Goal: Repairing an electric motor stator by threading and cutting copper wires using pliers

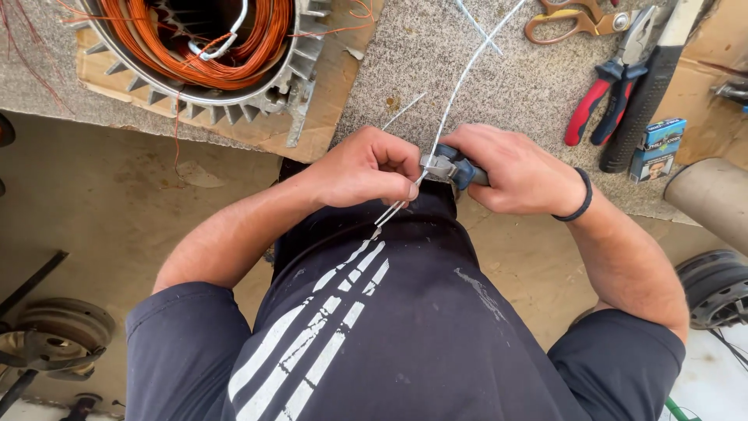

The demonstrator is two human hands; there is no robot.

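A motor stator (195,54) with copper windings sits far left on the stone bench (514,86). Near the bench edge, the right hand (522,171) is closed around blue-handled pliers (456,168), whose nose points left. The left hand (366,168) pinches thin white sleeving (448,113) just beside the nose; the sleeving runs diagonally, near-left to far-right.

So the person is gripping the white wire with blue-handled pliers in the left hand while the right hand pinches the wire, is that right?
Not quite: the hands are swapped. In the head view, the right hand holds the blue-handled pliers, and the left hand pinches the white wire. The rest stands: the pliers' jaws grip the wire between the two hands.
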